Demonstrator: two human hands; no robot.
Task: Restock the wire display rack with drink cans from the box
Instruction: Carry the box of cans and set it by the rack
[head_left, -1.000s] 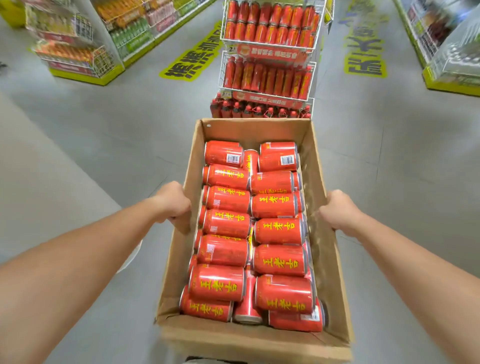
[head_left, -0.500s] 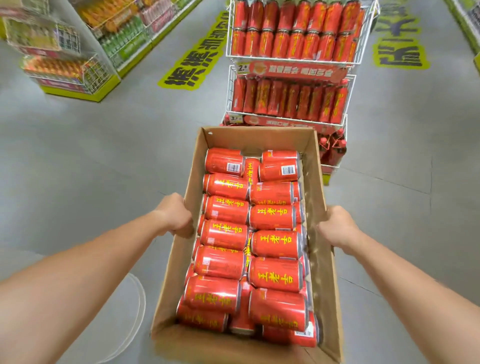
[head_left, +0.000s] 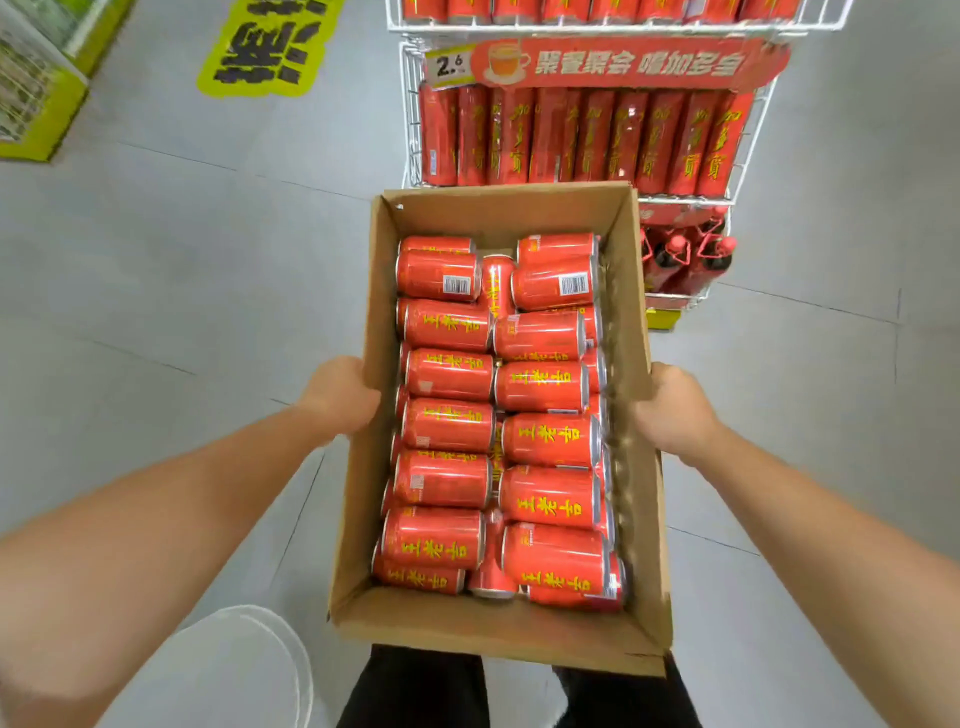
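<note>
Floor: smooth grey shop tiles (head_left: 156, 270); yellow-green sticker (head_left: 270, 47) with bold black characters, cut off by the frame
Box: open oblong brown cardboard box (head_left: 493, 629), held just in front of the rack
Cans: glossy red drink cans (head_left: 447, 426) lying on their sides in two rows inside the box, yellow characters 王老吉; two far cans show barcodes
Left hand (head_left: 340, 400): fingers curled round the box's left wall
Right hand (head_left: 675, 410): fingers curled round the right wall
Rack: white wire rack (head_left: 409, 119), packed with tall red packs (head_left: 545, 135)
Sign: red banner (head_left: 623, 62), cup picture, price tag (head_left: 449, 65) reading 2.6
</note>
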